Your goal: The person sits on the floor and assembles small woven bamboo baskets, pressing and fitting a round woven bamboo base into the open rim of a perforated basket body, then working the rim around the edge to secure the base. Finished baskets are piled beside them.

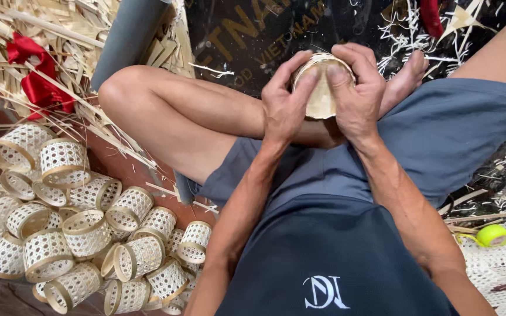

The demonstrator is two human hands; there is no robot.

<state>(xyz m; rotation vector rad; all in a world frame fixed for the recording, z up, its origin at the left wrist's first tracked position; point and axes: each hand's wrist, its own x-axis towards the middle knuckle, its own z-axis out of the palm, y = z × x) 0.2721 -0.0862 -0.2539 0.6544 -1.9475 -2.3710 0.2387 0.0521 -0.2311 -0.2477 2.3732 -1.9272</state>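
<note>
Head view: left hand (282, 102) and right hand (355, 93) clamp a small woven basket (321, 96) between them above the lap, thumbs pressing its rim, apparently mid-shaping; finished baskets (83, 234) lie piled well left.

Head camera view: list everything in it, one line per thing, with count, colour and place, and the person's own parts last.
small round basket: one, pale tan, held between both hands above the lap
woven openwork baskets: a heap of roughly two dozen, cream with tan rims, lower left on the floor
bamboo strips: many, pale yellow, loose pile at upper left
red cloth: one, red, among the strips at upper left
grey tube: one, grey, leaning at top centre-left
dark mat: one, black, under the feet at top
tape roll: one, yellow-green, right edge
shavings: many, whitish, scattered at right
left hand: gripping the basket's left side
right hand: gripping its right side
</note>
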